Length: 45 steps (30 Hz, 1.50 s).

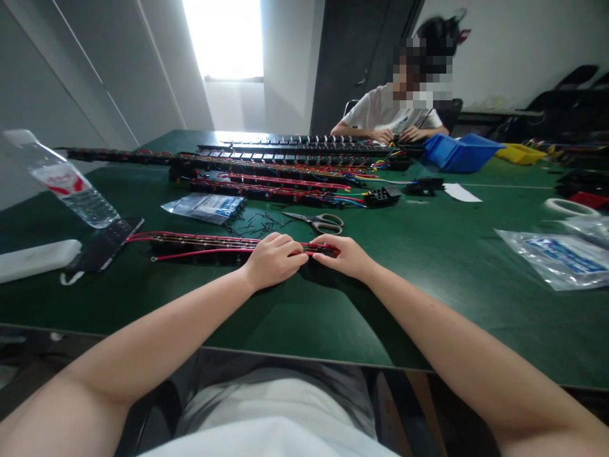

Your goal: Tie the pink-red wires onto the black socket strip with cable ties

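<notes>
Here, we have both hands at the right end of a wired strip (200, 244), which lies on the green surface (451, 304) in front of us, roughly along its near edge. Our left hand (273, 259) is curled nearly closed over the strip, and our right hand (345, 255) bends around the very tip, thumb and fingers close together. Both seem to have hold of that end; whether a single wire is pinched between the fingertips, we cannot tell.

To work well here, we would let the left hand steady the strip and the right fingertips do the fine handling, pressing lightly so that the thin wires stay in line. The loose red wire (190, 255) stands a little off the body at its ring-tipped end, so we should mind that it does not snag.

As for room, the surface is widest open to the right of our hands, as far as a clear bag (564, 257). The near edge leaves a bare band for our forearms. Beyond the strip it is tighter: scissors (321, 222) lie just past our hands, with scattered black pieces (259, 223) beside them. Leftward, a dark slab (102, 247) sits near the strip's far end.
</notes>
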Each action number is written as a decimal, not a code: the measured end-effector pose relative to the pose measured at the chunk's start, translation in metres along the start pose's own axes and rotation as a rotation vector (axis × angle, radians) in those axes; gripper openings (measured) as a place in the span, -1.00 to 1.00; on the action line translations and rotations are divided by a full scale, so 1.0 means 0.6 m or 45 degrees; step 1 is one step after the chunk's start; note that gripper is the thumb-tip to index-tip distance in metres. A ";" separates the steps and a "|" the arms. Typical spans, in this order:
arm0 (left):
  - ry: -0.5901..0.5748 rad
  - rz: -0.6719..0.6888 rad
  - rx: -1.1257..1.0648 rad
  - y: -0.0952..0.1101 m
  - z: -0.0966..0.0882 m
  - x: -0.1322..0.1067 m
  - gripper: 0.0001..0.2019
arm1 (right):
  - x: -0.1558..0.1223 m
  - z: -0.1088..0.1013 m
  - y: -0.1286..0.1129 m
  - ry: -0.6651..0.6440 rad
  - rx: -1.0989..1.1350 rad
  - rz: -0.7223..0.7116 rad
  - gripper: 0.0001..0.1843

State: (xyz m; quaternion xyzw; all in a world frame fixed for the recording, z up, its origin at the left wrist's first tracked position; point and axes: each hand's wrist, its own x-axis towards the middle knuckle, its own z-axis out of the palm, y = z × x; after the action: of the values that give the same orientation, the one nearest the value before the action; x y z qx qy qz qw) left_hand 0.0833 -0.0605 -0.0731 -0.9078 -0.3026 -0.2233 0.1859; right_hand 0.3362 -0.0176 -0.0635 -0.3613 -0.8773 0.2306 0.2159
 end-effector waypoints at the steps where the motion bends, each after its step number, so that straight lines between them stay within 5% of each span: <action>1: 0.000 0.017 -0.003 0.001 -0.001 0.000 -0.62 | 0.000 0.000 0.000 -0.005 0.004 0.007 -0.59; 10: -0.040 0.160 -0.011 0.006 0.001 -0.007 -0.63 | -0.007 -0.003 -0.001 -0.018 0.056 0.037 -0.59; 16: -0.201 0.108 -0.036 0.016 -0.005 0.000 -0.64 | -0.007 -0.005 0.000 -0.021 0.096 0.029 -0.59; 19: -0.305 0.018 -0.066 0.020 -0.027 0.023 -0.78 | -0.005 -0.005 0.005 -0.027 0.110 0.013 -0.59; 23: -0.456 -0.076 -0.183 0.054 -0.099 0.037 -0.74 | -0.004 -0.004 0.009 -0.022 0.110 0.002 -0.59; 27: -0.737 -0.157 -0.412 0.149 -0.172 -0.050 -0.82 | -0.004 -0.005 0.008 -0.028 0.096 0.016 -0.60; 29: -0.926 -0.390 -0.569 0.197 -0.182 -0.124 -0.74 | -0.004 -0.005 0.008 -0.031 0.090 0.027 -0.60; 32: -1.079 -0.651 -0.634 0.239 -0.161 -0.221 -0.75 | -0.002 -0.004 0.007 -0.026 0.087 0.046 -0.58; 35: -1.150 -0.849 -0.671 0.257 -0.118 -0.272 -0.74 | 0.001 -0.003 0.005 -0.026 0.083 0.071 -0.57; 41: -1.096 -0.917 -0.835 0.240 -0.044 -0.293 -0.65 | -0.001 -0.007 -0.002 -0.093 0.078 0.128 -0.56; 45: -0.788 -1.013 -0.717 0.192 -0.019 -0.271 -0.65 | -0.024 -0.007 -0.014 -0.143 0.118 0.137 -0.56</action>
State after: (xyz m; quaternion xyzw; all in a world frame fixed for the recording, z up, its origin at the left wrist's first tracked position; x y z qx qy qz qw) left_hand 0.0365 -0.2279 -0.1711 -0.7617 -0.5898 -0.0720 -0.2583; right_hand 0.3434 -0.0323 -0.0583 -0.3839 -0.8558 0.3023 0.1701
